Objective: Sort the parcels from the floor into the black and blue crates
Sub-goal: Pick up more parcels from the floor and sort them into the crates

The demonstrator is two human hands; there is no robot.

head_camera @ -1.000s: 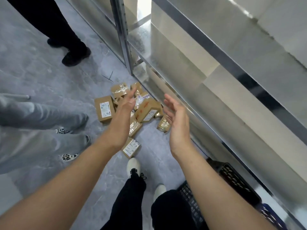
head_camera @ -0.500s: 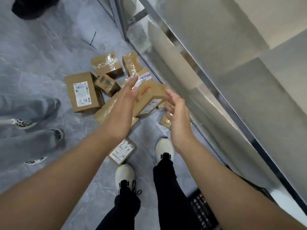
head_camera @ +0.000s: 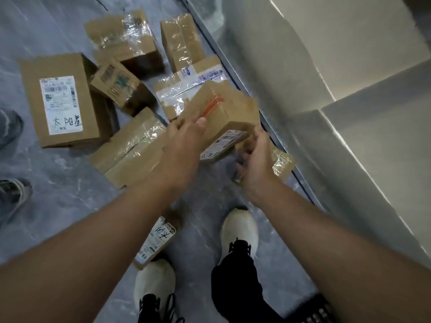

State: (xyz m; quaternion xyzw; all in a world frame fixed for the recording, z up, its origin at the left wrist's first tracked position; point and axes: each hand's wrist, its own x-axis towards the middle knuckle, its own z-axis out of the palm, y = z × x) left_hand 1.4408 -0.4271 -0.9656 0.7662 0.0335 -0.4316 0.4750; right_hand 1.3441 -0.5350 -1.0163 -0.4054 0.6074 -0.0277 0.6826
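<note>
Left hand: I am watching the left hand (head_camera: pixel 184 141) reaching forward with fingers (head_camera: pixel 198 123) straight and together, pressing flat against the left side of the red-marked parcel (head_camera: pixel 221 117).
Right hand: the right hand (head_camera: pixel 256 159) is curling round the parcel's near right corner, the thumb lying along its edge and the fingers hooking under the end that carries a white label.
Parcel in hand: it is sitting tilted between the two hands, red-streaked face up, over the pile beside the metal rail (head_camera: pixel 233 73). From this angle I am not able to tell whether it is lifted clear or leaning on the boxes beneath.
Near the hands: a long taped box (head_camera: pixel 130 148) is lying just under the left wrist, and a small tape-wrapped parcel (head_camera: pixel 283 164) is peeking out behind the right hand against the rail.
Rest of the pile: a flat parcel with blue print (head_camera: pixel 186 87) is lying just beyond the held one. Further out I am seeing a small barcoded box (head_camera: pixel 114 82), a large labelled box (head_camera: pixel 63 101) with handwriting, a crumpled taped box (head_camera: pixel 123 36) and a tall box (head_camera: pixel 182 40).
By the feet: one small labelled parcel (head_camera: pixel 158 241) is lying on the grey floor (head_camera: pixel 58 183), touching the left white shoe (head_camera: pixel 155 280).
Crate: a corner of the black crate (head_camera: pixel 321 308) is showing at the bottom right, well apart from the pile.
Bystander: another person's shoe (head_camera: pixel 11 192) is standing at the left edge.
</note>
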